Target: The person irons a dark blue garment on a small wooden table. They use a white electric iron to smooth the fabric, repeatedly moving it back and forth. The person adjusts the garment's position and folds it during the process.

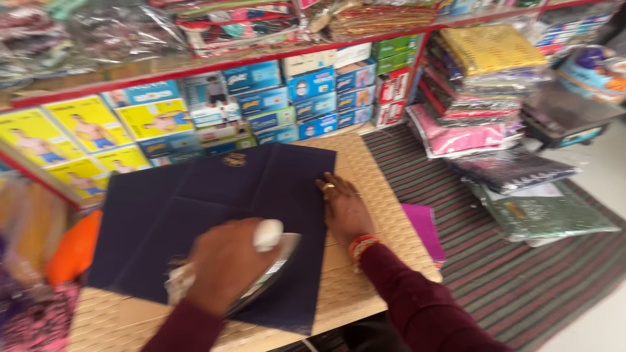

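- We're looking down at a dark navy cloth [208,208] spread flat on a woven beige table [365,287]. It covers most of the top, with a small gold emblem near its far edge.
- Left hand [225,264] is closed around the white handle of an iron [267,261]. The metal soleplate sits flat on the near part of the cloth.
- Right hand [343,210] is open and spread, palm down, fingers flat. It presses at the cloth's right edge, partly on cloth and partly on table. There's a ring on one finger and a red-orange bangle at the wrist.
- Cloth handling, our read: thin, light, soft, no stiffness. It will slide and ruck on the woven top unless pinned, so take it at an edge or corner, or hold it flat with a palm, clear of the iron.
- Iron handling, our read: heavy for its size, rigid, smooth base that glides. Take it by the handle only; the plate is likely hot.
- A white rag or paper [177,281] sits bunched by the left wrist. We can't tell which.
- A magenta cloth piece [425,228] lies off the table's right edge, above a striped rug [521,287].
- Behind the table: shelves with a red rail [215,63], with yellow and blue boxes [274,104] stacked below it.
- Right side: bagged folded fabrics [482,85] piled up, more bags on the floor.
- Orange item [75,251] at the left table edge, blurred, can't identify.
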